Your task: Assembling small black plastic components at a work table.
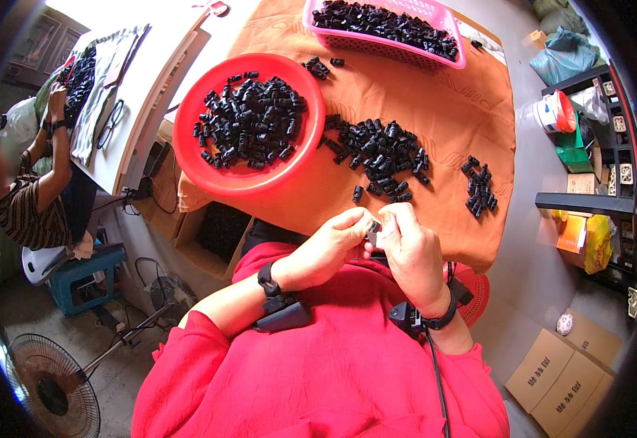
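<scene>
**Small black part pinched between both hands at the table's edge**

Both hands are together over the near edge of the orange tablecloth (435, 109). The left hand (329, 244) and right hand (409, 244) meet fingertip to fingertip, clamped on one small black piece (374, 228); just what the fingers do to it is too small to tell.

At twelve o'clock from the hands lies a loose pile of black pieces (380, 157). At two o'clock sits a smaller cluster (479, 186), well apart. At ten o'clock, a red bowl (194, 157) holds a good heap. At the far edge, a pink basket (446, 22) is full too.

I'd judge it mid-run: plenty lies on the cloth, which heap is finished I cannot tell.

At nine o'clock, another person (30, 197) works at a white table (150, 66).
</scene>
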The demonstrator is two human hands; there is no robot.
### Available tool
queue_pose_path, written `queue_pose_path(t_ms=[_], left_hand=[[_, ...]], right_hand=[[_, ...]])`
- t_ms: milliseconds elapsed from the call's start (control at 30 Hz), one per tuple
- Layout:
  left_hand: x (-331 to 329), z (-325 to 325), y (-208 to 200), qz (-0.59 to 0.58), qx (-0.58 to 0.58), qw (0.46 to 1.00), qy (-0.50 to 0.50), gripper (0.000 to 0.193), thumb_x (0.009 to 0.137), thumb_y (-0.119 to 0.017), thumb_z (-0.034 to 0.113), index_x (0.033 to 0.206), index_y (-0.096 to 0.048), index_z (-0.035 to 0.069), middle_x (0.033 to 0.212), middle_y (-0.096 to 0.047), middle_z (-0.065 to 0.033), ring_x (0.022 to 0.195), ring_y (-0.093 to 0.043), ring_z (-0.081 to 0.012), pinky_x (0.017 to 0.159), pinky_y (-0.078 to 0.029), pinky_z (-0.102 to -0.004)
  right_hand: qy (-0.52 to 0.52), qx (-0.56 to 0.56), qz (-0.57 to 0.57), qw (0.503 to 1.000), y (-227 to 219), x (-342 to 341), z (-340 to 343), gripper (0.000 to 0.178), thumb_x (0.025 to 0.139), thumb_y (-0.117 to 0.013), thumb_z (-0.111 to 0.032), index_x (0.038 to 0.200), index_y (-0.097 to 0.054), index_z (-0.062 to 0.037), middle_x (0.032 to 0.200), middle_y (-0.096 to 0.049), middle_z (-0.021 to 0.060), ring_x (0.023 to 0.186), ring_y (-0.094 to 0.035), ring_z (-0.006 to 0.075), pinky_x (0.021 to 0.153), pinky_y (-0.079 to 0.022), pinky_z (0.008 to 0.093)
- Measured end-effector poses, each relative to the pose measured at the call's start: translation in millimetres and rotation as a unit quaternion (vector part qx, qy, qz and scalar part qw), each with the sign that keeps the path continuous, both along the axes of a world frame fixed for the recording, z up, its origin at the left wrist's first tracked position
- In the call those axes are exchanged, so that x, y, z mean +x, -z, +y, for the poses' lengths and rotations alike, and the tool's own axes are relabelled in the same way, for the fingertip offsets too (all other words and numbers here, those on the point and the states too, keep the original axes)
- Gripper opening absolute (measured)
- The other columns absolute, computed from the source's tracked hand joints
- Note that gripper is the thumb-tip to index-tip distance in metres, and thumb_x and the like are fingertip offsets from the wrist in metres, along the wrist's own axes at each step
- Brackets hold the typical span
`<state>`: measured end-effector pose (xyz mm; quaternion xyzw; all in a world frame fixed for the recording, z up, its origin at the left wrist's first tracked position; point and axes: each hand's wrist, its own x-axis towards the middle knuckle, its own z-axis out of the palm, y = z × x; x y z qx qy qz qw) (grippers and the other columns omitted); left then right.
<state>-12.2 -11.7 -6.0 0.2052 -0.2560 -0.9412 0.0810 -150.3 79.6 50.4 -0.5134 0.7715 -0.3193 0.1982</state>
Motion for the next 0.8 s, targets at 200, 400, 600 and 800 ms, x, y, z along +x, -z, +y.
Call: queue_pose_path(t_ms=[200, 400, 600, 800], left_hand=[[1, 3, -1, 0.014, 0.002, 1.000, -0.009, 0.021, 0.105, -0.048, 0.027, 0.109, -0.055, 0.008, 0.094, -0.057, 0.0004, 0.082, -0.053, -0.0094, 0.076, -0.046, -0.0247], [0, 5, 1, -0.008, -0.033, 0.999, -0.008, 0.018, 0.105, -0.047, 0.024, 0.107, -0.054, 0.008, 0.094, -0.057, 0.0001, 0.082, -0.053, -0.0091, 0.076, -0.046, -0.0246], [2, 6, -5, -0.024, -0.033, 0.999, 0.005, 0.020, 0.104, -0.049, 0.025, 0.104, -0.055, 0.006, 0.094, -0.057, -0.0008, 0.079, -0.053, -0.0095, 0.075, -0.045, -0.0253], [4, 4, -6, 0.010, 0.014, 1.000, 0.011, 0.021, 0.103, -0.051, 0.026, 0.106, -0.056, 0.005, 0.094, -0.056, -0.0014, 0.079, -0.053, -0.0105, 0.075, -0.046, -0.0265]], right_hand=[[0.018, 0.017, -0.062, 0.998, 3, 1, 2, 0.010, 0.098, -0.054, -0.016, 0.101, -0.055, -0.0066, 0.067, -0.062, 0.0184, 0.064, -0.065, 0.0389, 0.054, -0.049, 0.0486], [0.008, 0.004, -0.008, 1.000, 5, 1, 5, 0.011, 0.097, -0.054, -0.015, 0.104, -0.055, -0.0067, 0.071, -0.064, 0.0183, 0.066, -0.065, 0.0392, 0.055, -0.049, 0.0477], [0.129, -0.057, -0.029, 0.990, -2, -8, 5, 0.014, 0.102, -0.049, -0.015, 0.106, -0.058, -0.0053, 0.072, -0.063, 0.0152, 0.068, -0.068, 0.0308, 0.057, -0.050, 0.0413], [0.038, 0.002, -0.083, 0.996, -4, -2, 13, 0.011, 0.100, -0.053, -0.014, 0.101, -0.059, -0.0053, 0.072, -0.064, 0.0155, 0.066, -0.068, 0.0334, 0.055, -0.050, 0.0418]])
